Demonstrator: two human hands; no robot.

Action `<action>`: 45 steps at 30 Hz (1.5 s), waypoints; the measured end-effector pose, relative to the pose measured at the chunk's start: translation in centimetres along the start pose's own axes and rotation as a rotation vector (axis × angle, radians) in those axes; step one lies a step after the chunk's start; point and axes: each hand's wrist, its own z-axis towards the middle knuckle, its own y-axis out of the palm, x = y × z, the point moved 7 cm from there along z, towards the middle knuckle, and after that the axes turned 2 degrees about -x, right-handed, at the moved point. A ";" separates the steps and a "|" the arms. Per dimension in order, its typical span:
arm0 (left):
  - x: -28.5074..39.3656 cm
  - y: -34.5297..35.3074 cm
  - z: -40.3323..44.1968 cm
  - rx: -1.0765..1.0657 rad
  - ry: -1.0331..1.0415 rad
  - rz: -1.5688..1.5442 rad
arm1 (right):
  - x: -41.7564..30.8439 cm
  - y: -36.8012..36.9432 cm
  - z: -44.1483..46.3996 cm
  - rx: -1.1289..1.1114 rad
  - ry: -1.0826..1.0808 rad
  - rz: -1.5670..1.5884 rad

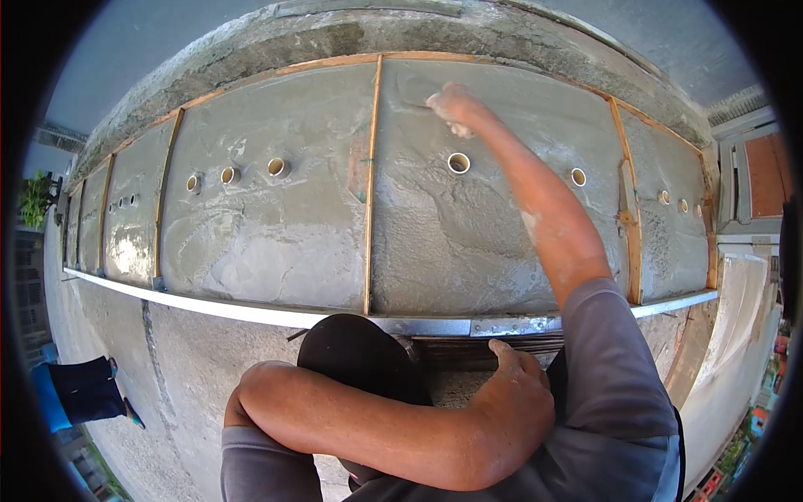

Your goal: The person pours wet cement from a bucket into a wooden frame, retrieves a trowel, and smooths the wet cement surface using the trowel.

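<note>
At the far side of the middle panel, my right hand point(458, 110) is closed on a trowel whose flat grey blade point(415, 89) lies against the wet concrete point(493, 243). Some blur and the concrete's matching colour make the blade's outline faint. Grey smears cover the fingers. My left arm crosses in front of my body, bent at the elbow. My left hand point(512, 386) hangs near the form's front edge, thumb apart from the loosely bent fingers, with nothing visible in it. A short white pipe end point(458, 163) sticks up from the concrete below my right hand.
Wooden strips point(373, 184) divide the slab into panels. Another pipe end point(578, 176) stands to the right, several more in the neighbouring panels. A metal edge point(251, 311) runs along the front. Another person's dark-clothed legs point(88, 391) are at the lower left.
</note>
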 end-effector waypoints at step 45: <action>2.8 0.8 6.7 -0.197 0.011 0.012 | 38.6 -16.8 -22.1 0.033 0.234 0.061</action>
